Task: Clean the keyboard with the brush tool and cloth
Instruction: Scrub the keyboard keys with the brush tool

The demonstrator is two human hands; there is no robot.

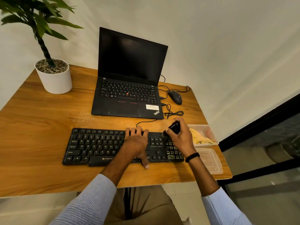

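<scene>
A black keyboard [95,146] lies across the front of the wooden desk [40,116]. My left hand [136,143] lies flat on its right-middle keys, fingers straight, thumb over the front edge. My right hand [180,137] grips a small black brush tool [172,128], whose tip touches the keyboard at the top of the number pad. Pale debris speckles the number pad keys [172,151]. A yellow cloth [198,137] sits crumpled in a clear plastic box [209,132] at the desk's right edge.
An open black laptop [129,88] stands behind the keyboard, with a wired mouse [175,97] and looped cables to its right. A potted plant in a white pot [54,78] is at the back left. A clear box lid [209,159] lies at the front right.
</scene>
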